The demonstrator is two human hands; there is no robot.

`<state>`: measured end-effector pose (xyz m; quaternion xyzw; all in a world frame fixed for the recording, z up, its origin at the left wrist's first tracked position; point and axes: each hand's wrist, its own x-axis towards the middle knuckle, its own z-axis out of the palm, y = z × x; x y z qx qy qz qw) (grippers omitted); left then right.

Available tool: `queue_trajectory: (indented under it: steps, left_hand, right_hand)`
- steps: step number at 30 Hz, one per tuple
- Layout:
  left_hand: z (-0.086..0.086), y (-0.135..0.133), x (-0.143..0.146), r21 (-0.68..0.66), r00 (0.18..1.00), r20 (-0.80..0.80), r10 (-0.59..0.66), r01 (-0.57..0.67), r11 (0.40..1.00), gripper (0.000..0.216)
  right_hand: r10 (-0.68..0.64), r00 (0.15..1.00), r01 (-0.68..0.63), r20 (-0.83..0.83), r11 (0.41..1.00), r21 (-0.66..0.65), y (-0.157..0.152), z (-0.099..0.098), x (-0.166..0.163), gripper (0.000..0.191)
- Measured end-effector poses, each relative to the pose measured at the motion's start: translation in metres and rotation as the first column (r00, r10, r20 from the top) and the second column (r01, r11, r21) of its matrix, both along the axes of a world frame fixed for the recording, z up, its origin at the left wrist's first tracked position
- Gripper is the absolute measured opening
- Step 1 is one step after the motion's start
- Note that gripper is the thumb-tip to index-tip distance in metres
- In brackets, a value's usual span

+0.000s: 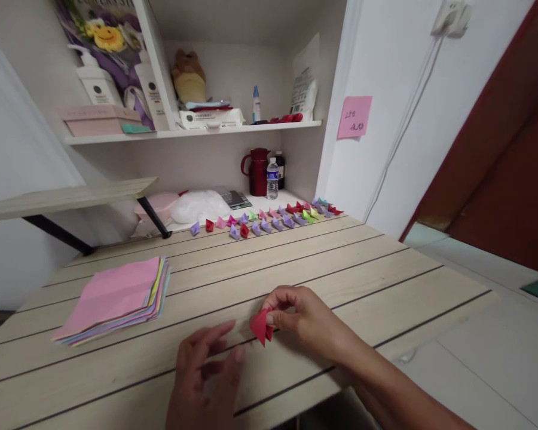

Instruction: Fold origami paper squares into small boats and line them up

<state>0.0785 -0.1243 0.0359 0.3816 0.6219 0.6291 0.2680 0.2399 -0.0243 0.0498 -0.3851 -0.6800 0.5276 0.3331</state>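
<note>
Between the thumb and fingers of my right hand (296,316) is a small folded red paper (260,327), its pointed corner aimed down, just above the front part of the table. My left hand (208,370) is beside it to the left, fingers apart and holding nothing. A gap separates the left fingertips from the paper. Along the table's back edge stand rows of small folded paper boats, among them a purple boat (195,228) and a red boat (244,230). To the left lies a stack of coloured paper sheets (116,292), with a pink sheet on top.
A wooden riser (72,197) on black legs stands at the back left. Behind the boats are a dark red jug (257,173), a water bottle (272,179) and a white plastic bag (199,206). A shelf (197,132) above carries bottles, boxes and a plush toy.
</note>
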Motion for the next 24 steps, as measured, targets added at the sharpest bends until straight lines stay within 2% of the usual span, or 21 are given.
queue_trajectory:
  steps: [2,5,7,10,12,14,17,24]
  left_hand:
    - [0.005,0.004,-0.002,0.026,0.999,-0.036,-0.036,0.037,0.999,0.038]
    - [0.008,0.008,-0.003,-0.051,0.983,0.01,-0.183,0.183,0.982,0.027]
    - [0.007,0.009,-0.004,-0.111,0.971,-0.007,-0.239,0.237,0.965,0.018]
    - [0.005,0.011,-0.006,-0.188,0.971,-0.081,-0.226,0.208,0.96,0.009]
    - [0.003,0.012,-0.009,-0.235,0.973,-0.071,-0.221,0.199,0.951,0.01]
    - [0.003,0.014,-0.012,-0.289,0.967,-0.034,-0.251,0.231,0.929,0.012]
    - [0.003,0.018,-0.016,-0.38,0.953,-0.061,-0.298,0.253,0.89,0.015]
    - [0.006,0.026,-0.015,-0.458,0.932,-0.081,-0.353,0.28,0.844,0.02]
  right_hand:
    - [0.022,0.997,-0.025,0.072,0.999,0.035,0.001,0.005,-0.002,0.009]
    - [0.077,0.986,-0.085,0.147,0.995,0.049,0.0,0.011,-0.006,0.009]
    - [0.118,0.975,-0.13,0.187,0.99,0.053,-0.001,0.013,-0.009,0.01]
    - [0.16,0.961,-0.174,0.224,0.984,0.043,-0.002,0.013,-0.014,0.009]
    - [0.186,0.956,-0.195,0.225,0.981,0.014,0.0,0.01,-0.016,0.008]
    - [0.21,0.951,-0.212,0.228,0.977,-0.014,0.003,0.006,-0.018,0.008]
    - [0.237,0.941,-0.234,0.241,0.971,-0.038,0.008,0.001,-0.019,0.008]
    - [0.289,0.934,-0.271,0.212,0.956,-0.109,0.016,-0.007,-0.017,0.012]
